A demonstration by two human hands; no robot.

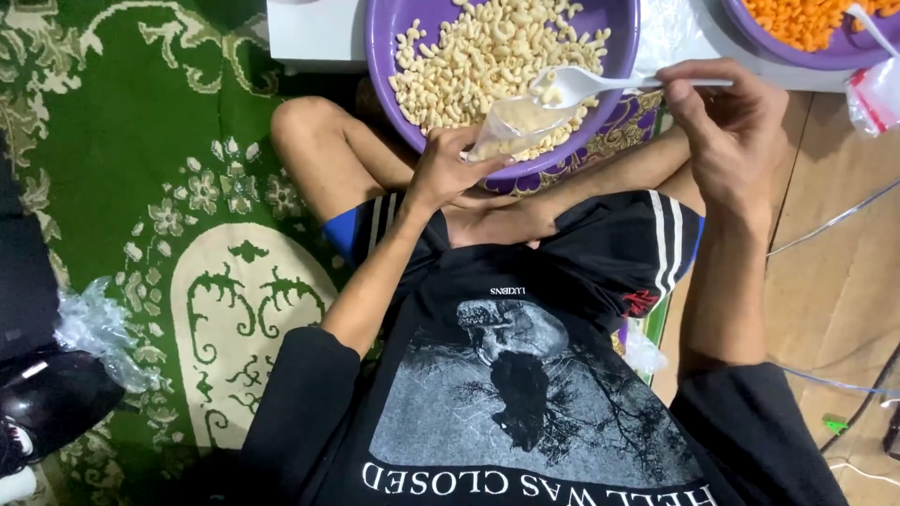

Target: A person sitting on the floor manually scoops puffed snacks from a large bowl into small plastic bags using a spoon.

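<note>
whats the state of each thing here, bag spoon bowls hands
small clear bag: open, held over the bowl's near rim
white plastic spoon: loaded with pale snacks, at the bag's mouth
purple bowl: full of pale curled snacks
second purple bowl: holds orange snacks
left hand: gripping the bag
right hand: pinching the spoon handle
</note>
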